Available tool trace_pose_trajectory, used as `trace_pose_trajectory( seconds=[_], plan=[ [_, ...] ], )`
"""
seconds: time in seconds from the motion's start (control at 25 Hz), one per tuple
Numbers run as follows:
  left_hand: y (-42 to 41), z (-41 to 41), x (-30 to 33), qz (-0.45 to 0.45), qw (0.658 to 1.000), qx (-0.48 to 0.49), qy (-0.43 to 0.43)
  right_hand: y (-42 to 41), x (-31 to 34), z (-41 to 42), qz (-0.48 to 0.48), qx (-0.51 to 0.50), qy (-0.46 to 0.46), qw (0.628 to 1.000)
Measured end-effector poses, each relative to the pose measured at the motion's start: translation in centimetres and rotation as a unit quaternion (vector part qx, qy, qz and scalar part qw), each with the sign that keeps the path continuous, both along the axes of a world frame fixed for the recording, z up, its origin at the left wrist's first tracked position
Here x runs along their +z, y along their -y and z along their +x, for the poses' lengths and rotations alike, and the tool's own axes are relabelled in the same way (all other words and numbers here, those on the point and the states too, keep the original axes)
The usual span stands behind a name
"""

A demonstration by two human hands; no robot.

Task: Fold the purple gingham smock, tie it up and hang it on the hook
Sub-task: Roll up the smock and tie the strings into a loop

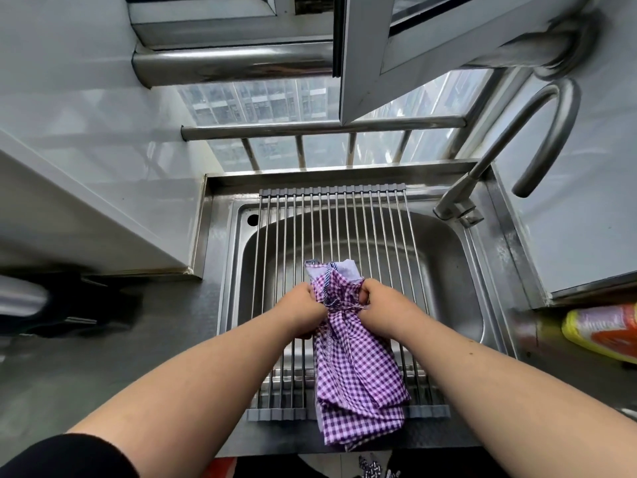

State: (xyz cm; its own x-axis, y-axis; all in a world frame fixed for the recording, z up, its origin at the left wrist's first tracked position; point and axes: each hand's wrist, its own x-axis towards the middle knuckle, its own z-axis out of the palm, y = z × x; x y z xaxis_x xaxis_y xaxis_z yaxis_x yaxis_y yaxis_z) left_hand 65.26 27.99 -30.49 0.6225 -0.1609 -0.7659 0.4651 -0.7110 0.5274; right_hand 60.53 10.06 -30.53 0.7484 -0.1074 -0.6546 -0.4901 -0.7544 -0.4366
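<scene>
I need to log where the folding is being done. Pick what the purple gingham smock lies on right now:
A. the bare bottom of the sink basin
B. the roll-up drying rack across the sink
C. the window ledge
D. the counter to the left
B: the folded purple gingham smock lies along the bars of the roll-up drying rack spanning the sink, while the left hand and right hand grip its upper part.

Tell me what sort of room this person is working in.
Most likely a home kitchen, at the sink by a window. A stainless steel sink with a roll-up drying rack across it, a tall curved faucet, and glossy wall tiles all suggest it.
</scene>
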Motion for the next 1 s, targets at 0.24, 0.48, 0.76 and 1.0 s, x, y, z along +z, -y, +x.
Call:
trace_pose_trajectory(
  seconds=[0.24, 0.48, 0.76, 1.0],
  plan=[
    [-0.7, 2.2, 2.2, -0.085, 0.99, 0.093, -0.06, -0.9, 1.7, 1.1, 0.19, -0.168, -0.007, 0.967],
    [-1.0, 3.8, 5.6, -0.157, 0.984, 0.085, 0.013, -1.8, 5.5, 1.6, 0.227, -0.141, 0.072, 0.961],
    [-0.5, 4.5, 9.2, -0.159, 0.976, 0.073, 0.126, -1.0, 8.7, 2.3, -0.042, 0.003, 0.209, 0.977],
    [0.1, 3.4, 10.1, -0.181, 0.977, 0.066, 0.088, -2.5, 8.9, 2.6, 0.086, -0.012, 0.16, 0.983]
  ],
)
